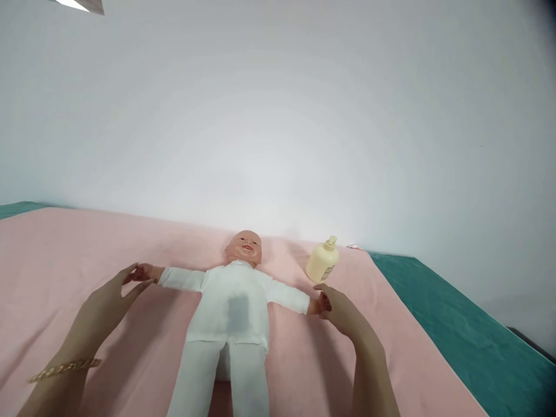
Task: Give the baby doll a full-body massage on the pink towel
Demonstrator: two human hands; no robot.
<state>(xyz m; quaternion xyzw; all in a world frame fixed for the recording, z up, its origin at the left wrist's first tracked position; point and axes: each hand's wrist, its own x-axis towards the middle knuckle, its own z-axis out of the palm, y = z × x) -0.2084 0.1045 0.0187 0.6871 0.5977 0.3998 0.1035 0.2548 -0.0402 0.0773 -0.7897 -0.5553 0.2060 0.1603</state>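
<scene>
A baby doll [208, 313] in a white long-sleeved top and white trousers lies on its back, arms stretched out to both sides. My left hand [113, 296] pinches the doll's hand at the left between thumb and fingers. At the right, my right hand [341, 307] is closed round the doll's other hand, with part of the grip hidden. Both doll arms are raised a little and cast shadows below. A blurred grey patch shows on the front of the top. The lower legs run out of view.
A pale yellow pump bottle [322, 262] stands just beyond my right hand. Under the doll a pink cloth [87, 237] is spread over a green cover [452, 324], which shows at both sides. A white wall [278, 116] rises behind.
</scene>
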